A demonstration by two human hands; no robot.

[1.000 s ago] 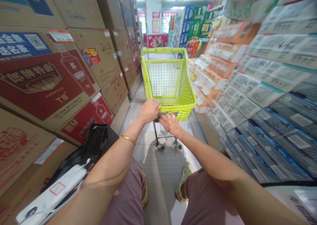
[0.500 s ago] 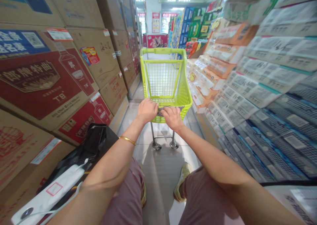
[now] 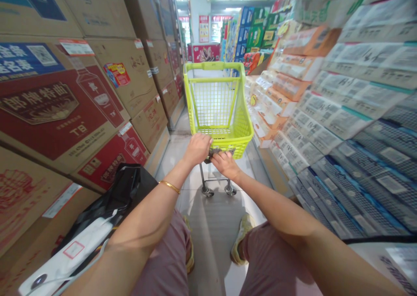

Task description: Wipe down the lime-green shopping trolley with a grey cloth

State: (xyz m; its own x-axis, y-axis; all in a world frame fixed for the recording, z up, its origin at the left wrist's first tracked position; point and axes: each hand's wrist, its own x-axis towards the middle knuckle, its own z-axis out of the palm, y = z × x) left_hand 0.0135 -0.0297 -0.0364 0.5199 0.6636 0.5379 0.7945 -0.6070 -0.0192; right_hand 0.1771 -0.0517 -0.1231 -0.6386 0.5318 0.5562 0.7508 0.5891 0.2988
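A small yellow-green shopping cart [image 3: 246,109] stands ahead of me in the aisle, its bare basket facing me. At the near lower rim of the basket, a crumpled grey-brown cloth [image 3: 230,151] is bunched against the plastic. My left hand [image 3: 198,147] is closed over the cloth's left part, fingers curled. Close beside it, my right hand [image 3: 224,162] pinches the cloth from just below and to the right. Much of the cloth is hidden under the fingers.
Stacked cartons [image 3: 39,100] line the left side. Packs of tissue [image 3: 361,87] rise along the right. A black bag [image 3: 120,187] and a white power strip [image 3: 70,252] lie near my left arm. The cart's casters [image 3: 207,192] rest on the tiled floor.
My hands moved up along the near rim, fingers farther over it, then came down again with the cloth. The cart has shifted slightly left.
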